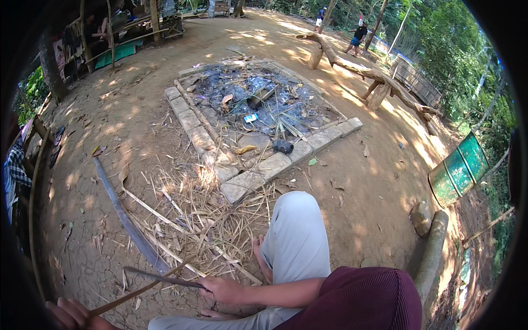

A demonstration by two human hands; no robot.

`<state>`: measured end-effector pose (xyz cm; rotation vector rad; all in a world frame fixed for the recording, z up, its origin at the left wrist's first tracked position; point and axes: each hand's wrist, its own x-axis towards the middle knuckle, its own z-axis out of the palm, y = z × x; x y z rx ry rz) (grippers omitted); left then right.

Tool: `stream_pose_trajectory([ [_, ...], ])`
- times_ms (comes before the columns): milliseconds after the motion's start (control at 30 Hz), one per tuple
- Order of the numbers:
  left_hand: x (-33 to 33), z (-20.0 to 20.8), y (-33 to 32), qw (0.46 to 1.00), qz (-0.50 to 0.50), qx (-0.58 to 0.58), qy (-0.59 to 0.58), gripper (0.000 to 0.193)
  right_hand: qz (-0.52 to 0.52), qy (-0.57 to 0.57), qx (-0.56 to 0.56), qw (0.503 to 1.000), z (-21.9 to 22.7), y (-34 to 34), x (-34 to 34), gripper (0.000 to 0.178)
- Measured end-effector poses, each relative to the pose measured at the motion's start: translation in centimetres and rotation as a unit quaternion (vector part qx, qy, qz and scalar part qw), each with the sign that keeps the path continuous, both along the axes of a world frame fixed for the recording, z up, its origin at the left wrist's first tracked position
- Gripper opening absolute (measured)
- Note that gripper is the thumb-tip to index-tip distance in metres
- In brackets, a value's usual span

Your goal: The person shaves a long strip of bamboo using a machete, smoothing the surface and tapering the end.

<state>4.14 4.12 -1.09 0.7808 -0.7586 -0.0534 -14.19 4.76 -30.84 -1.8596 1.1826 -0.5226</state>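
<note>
Knife (184,282) is being gripped by the fisted right hand (224,290), crossing a brown strip (118,300) that is being clasped by the curled left hand (71,315) over cracked soil (71,247). The left hand is being exposed: a cut could be caused by the knife skidding.

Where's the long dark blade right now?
In the head view, the long dark blade is at the lower left, gripped in the right hand, pointing left and crossing the thin brown strip that the left hand holds.
</note>
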Motion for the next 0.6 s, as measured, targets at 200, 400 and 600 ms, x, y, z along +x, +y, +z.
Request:
stream_pose_trajectory([
  [200,-0.8,-0.3,-0.6,1.000,0.020,-0.010,0.005,0.050,-0.019,0.054,0.075,0.996,-9.9,-1.8,-1.7,0.031],
  [400,1.1,-0.7,-0.3,0.991,0.023,-0.048,0.122,0.037,0.023,-0.033,0.101,0.994,0.2,0.0,0.2,0.027],
  [600,-1.3,0.2,-0.3,0.988,0.001,-0.060,0.144,0.036,0.042,-0.067,-0.015,0.997,1.6,0.5,0.5,0.023],
])
